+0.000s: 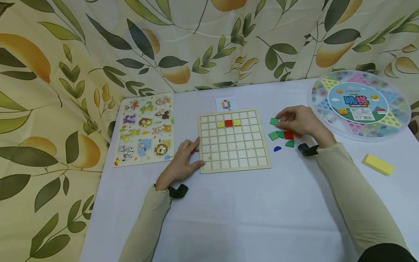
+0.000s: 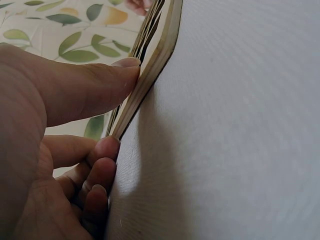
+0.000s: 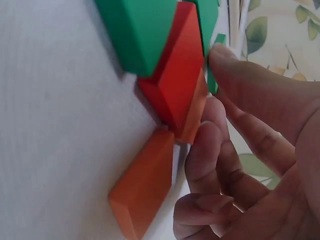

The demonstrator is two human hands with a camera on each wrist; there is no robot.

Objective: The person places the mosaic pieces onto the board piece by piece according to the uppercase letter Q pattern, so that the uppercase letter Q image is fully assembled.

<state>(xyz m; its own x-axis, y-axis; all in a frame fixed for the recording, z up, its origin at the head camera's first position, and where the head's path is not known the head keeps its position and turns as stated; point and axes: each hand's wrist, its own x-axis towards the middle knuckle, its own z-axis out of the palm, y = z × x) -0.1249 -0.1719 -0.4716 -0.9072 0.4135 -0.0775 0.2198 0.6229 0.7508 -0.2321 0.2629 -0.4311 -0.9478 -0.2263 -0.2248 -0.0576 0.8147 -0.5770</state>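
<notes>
A pale wooden grid board (image 1: 234,142) lies on the white table with a red square tile (image 1: 228,123) between two yellow tiles near its top. My left hand (image 1: 179,160) touches the board's left edge; in the left wrist view its thumb (image 2: 95,85) rests on the rim, with the other fingers beside the edge. My right hand (image 1: 299,122) pinches a green square tile (image 1: 274,121) between thumb and fingertips. Just below it lie loose pieces: a red tile (image 1: 288,135), green tiles (image 1: 273,136), a blue semicircle (image 1: 277,149) and orange pieces (image 3: 145,182), partly hidden by the hand in the head view.
Behind the board lies a small pattern card (image 1: 226,104). An animal puzzle board (image 1: 145,127) is on the left. At the right are a round Chinese checkers box (image 1: 358,103) and a yellow block (image 1: 378,164). A leaf-patterned cloth (image 1: 209,47) hangs behind the table.
</notes>
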